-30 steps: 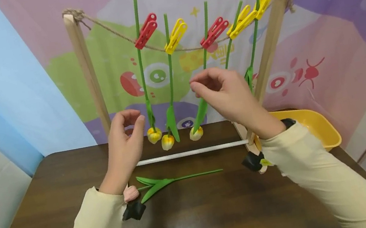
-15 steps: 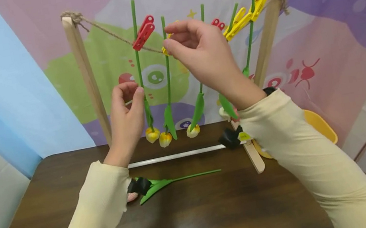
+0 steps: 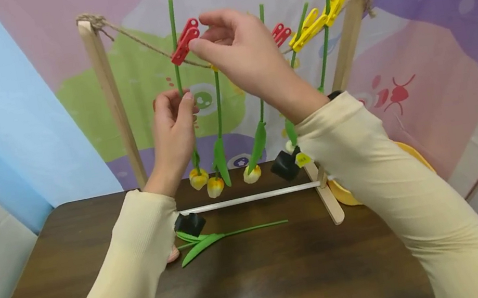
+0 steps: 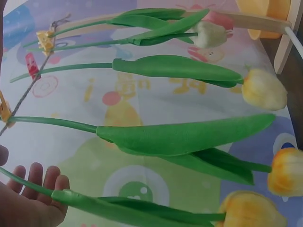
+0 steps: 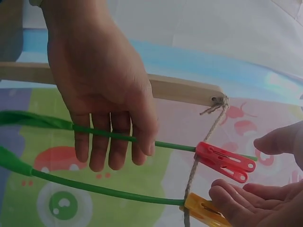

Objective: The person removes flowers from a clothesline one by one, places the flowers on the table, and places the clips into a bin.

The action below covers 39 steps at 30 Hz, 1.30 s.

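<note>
A green-stemmed tulip with a yellow head [image 3: 198,178] hangs upside down at the left of the row. A red clothespin [image 3: 185,44] pins its stem to the twine [image 3: 138,43]. My left hand [image 3: 173,139] is around this stem, fingers loosely extended behind it and thumb in front. Beside the clothespin's handles is my right hand [image 3: 246,53], its thumb and fingers spread apart. In the right wrist view, that hand's thumb and fingers lie on either side of the red handles, with a gap. The neighbouring yellow clothespin [image 5: 203,210] is mostly hidden in the head view.
Several more tulips hang to the right on red and yellow clothespins. The twine joins two wooden posts [image 3: 111,102] with a white rod [image 3: 247,199] low between them. A loose tulip [image 3: 207,241] lies on the brown table [image 3: 261,282]. A yellow basin [image 3: 345,194] stands behind the right arm.
Both hands have risen. My left hand has moved up to the leftmost stem, and my right hand has gone up and left to the red clothespin.
</note>
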Motion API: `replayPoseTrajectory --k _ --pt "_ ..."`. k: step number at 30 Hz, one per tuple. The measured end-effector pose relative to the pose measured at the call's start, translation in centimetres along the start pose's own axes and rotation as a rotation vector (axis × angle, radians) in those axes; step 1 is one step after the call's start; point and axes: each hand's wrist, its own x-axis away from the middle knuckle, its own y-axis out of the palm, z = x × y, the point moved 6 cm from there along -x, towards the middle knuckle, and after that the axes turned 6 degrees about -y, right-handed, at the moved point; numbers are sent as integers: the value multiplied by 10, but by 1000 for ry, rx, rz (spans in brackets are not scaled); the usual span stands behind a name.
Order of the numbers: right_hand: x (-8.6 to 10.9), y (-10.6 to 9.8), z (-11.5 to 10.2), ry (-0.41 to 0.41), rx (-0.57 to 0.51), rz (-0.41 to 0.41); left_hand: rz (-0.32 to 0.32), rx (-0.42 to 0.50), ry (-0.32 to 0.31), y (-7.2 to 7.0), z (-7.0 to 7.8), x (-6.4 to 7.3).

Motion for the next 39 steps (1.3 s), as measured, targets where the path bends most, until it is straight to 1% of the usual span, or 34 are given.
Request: replayPoseTrajectory --k 9,14,19,23,28,31,34,39 --pt "-11 3 -2 48 86 -53 -13 8 0 2 3 -5" --pt "-17 4 -6 63 71 -60 -9 29 31 2 11 -8" --pt "-19 5 -9 58 73 -63 -20 9 55 2 17 -9" --pt "-21 4 -9 74 50 -56 -28 -11 61 3 20 -9" --pt "-20 2 -8 90 44 -51 -43 -29 61 5 23 -10" --pt "-19 1 -8 83 46 -50 -53 -30 62 6 23 -10" --pt "-19 1 -9 79 24 -47 -55 -34 59 6 22 -11" --pt "-19 1 -11 67 24 -39 -57 -59 63 6 22 -12"
